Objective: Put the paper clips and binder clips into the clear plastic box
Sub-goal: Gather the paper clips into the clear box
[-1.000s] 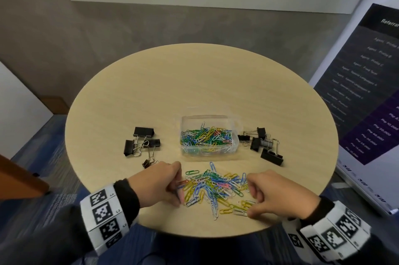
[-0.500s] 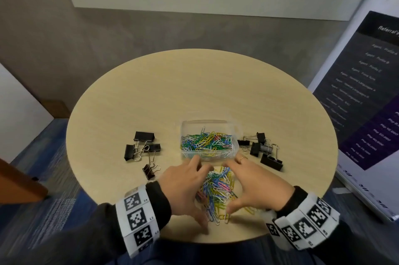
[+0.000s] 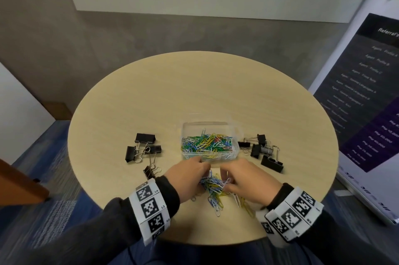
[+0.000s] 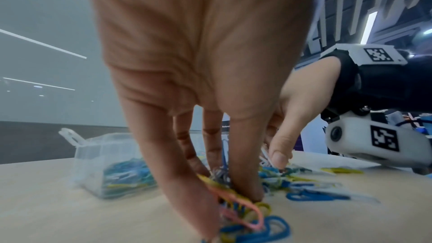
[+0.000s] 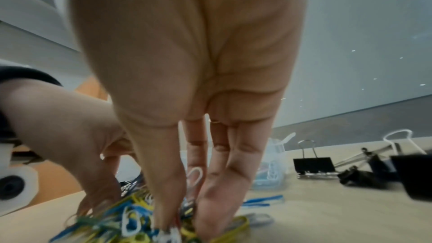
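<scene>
While both hands crowd the lower middle of the frame, left hand (image 3: pixel 187 175) and right hand (image 3: pixel 246 180) pinch into the paper clips (image 3: pixel 213 189), fingers pressed together. Above them, the clear plastic box (image 3: pixel 208 127) waits part-filled, binder clips (image 3: pixel 143 149) either side. Tangled clips could spill short of the rim.

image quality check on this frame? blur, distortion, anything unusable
Head view: sharp centre, fisheye bending at edges, clear box readable. Left wrist: the left hand fills the frame, paper clips motion-smeared. Right wrist: similar, the right hand dominates; binder clips reasonably sharp.
</scene>
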